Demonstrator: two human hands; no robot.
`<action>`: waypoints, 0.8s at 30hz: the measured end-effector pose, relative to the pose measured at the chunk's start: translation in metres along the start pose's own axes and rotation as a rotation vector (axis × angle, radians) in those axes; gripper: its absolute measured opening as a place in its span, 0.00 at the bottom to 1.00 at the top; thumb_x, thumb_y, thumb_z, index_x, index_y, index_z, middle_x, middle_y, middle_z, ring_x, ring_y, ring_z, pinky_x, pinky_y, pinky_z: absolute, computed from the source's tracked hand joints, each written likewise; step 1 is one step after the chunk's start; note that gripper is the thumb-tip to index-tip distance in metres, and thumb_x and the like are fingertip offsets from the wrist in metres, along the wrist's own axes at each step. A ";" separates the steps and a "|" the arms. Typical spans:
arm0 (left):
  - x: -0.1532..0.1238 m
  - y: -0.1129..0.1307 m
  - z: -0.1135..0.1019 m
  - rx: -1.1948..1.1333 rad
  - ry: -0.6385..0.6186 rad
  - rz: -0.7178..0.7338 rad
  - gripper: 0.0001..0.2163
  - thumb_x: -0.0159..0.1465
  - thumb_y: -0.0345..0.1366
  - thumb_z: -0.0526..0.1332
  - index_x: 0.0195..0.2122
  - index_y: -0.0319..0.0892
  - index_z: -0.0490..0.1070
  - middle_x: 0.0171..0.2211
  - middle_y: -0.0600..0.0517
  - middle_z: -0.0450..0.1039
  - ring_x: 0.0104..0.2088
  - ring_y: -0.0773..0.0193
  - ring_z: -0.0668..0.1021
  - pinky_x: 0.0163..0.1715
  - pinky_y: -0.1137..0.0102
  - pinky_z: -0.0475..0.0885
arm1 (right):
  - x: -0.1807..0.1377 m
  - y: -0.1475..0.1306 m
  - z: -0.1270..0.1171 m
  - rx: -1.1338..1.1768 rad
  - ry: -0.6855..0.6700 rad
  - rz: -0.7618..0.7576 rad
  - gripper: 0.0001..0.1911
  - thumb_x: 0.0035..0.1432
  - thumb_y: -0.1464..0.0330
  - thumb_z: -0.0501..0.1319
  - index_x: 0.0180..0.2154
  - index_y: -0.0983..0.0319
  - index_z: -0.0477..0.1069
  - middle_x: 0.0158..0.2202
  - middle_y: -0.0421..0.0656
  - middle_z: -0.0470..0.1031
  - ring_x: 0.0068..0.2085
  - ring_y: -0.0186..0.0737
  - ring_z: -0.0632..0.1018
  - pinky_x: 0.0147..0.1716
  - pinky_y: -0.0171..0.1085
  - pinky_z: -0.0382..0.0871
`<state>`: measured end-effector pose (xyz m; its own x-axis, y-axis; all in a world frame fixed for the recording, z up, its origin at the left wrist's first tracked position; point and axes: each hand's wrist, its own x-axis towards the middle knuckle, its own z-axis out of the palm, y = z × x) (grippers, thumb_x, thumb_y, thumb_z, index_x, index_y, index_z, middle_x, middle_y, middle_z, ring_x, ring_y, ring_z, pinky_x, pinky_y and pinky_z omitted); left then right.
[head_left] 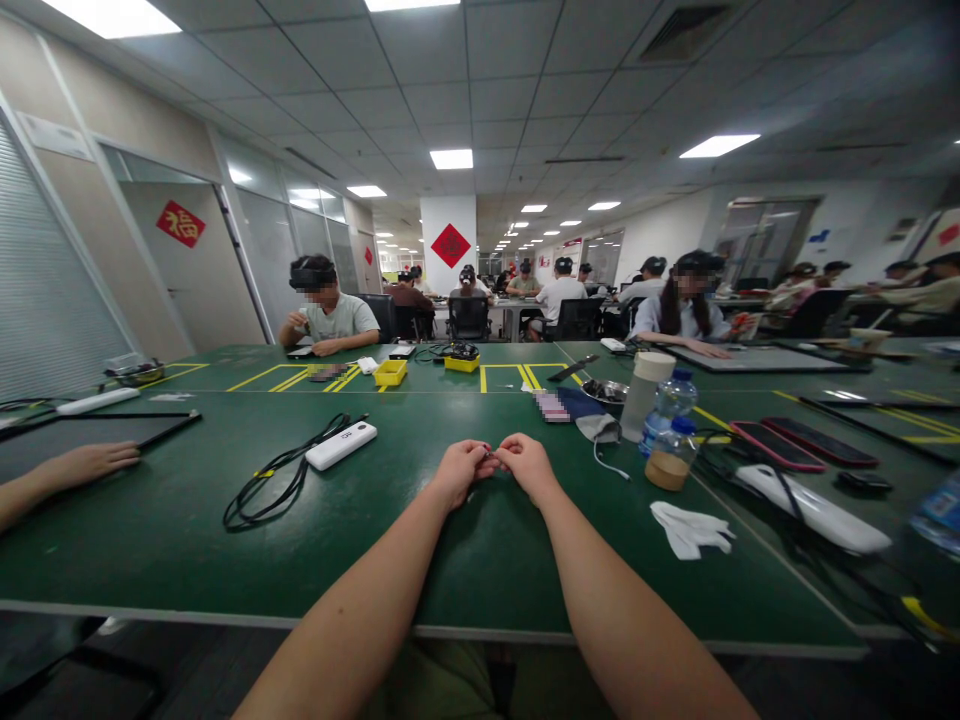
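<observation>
fingers (480,462) of the left hand (459,472) and those of the right hand (531,464) meet tip to tip, curled in and pressed close, pinching a small item (492,457) between them. it is too small to tell what it is; only a pale glint shows where the tips touch. both hands sit low on the green counter (187,540), about midway along its near edge and a little in from it, so the small item is held just above the surface there. the hold looks slight: if either pinch loosens or the hands pull unevenly, the small item could drop and be hard to spot on the dark counter, or skip off the near edge. toward the left edge lie a white power bank (341,445) and a coiled black cable (270,490), near each other and well apart from the hands. further left, another person's hand (90,463) lies flat by that edge. to the right, a crumpled white cloth (690,530) lies near the right forearm. beyond it stand a bottle of brown liquid (670,455) and a white cup (646,392), near enough that a wide elbow swing might tip them.
</observation>
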<state>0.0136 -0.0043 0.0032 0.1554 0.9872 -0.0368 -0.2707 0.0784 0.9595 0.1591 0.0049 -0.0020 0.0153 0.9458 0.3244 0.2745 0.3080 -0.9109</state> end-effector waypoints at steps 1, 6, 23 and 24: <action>0.001 -0.001 -0.001 0.021 0.005 0.015 0.06 0.58 0.29 0.60 0.37 0.35 0.70 0.29 0.45 0.76 0.30 0.65 0.79 0.28 0.75 0.74 | 0.000 0.000 0.000 0.064 -0.007 0.026 0.08 0.46 0.67 0.61 0.31 0.63 0.70 0.21 0.39 0.73 0.21 0.34 0.73 0.22 0.32 0.65; 0.002 -0.002 -0.002 0.066 0.008 0.023 0.08 0.58 0.28 0.60 0.39 0.35 0.72 0.30 0.45 0.76 0.28 0.67 0.78 0.27 0.76 0.73 | 0.000 -0.003 0.001 0.174 -0.032 0.095 0.09 0.49 0.68 0.59 0.34 0.65 0.70 0.22 0.41 0.74 0.19 0.32 0.73 0.18 0.30 0.64; 0.001 -0.002 -0.003 0.083 -0.021 0.038 0.09 0.55 0.25 0.61 0.38 0.35 0.74 0.31 0.47 0.76 0.27 0.70 0.78 0.29 0.76 0.74 | -0.004 -0.007 0.000 0.405 0.004 0.244 0.06 0.44 0.70 0.65 0.27 0.65 0.70 0.20 0.41 0.75 0.21 0.33 0.76 0.20 0.29 0.69; 0.001 -0.002 -0.003 0.090 -0.024 0.040 0.09 0.55 0.25 0.62 0.38 0.35 0.74 0.30 0.47 0.76 0.27 0.70 0.77 0.29 0.76 0.74 | -0.004 -0.007 -0.001 0.418 0.004 0.258 0.06 0.45 0.69 0.65 0.27 0.65 0.71 0.19 0.41 0.74 0.21 0.33 0.76 0.20 0.29 0.69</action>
<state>0.0115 -0.0027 0.0003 0.1688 0.9856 0.0074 -0.1908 0.0253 0.9813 0.1576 -0.0008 0.0037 0.0361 0.9966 0.0746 -0.1484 0.0792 -0.9858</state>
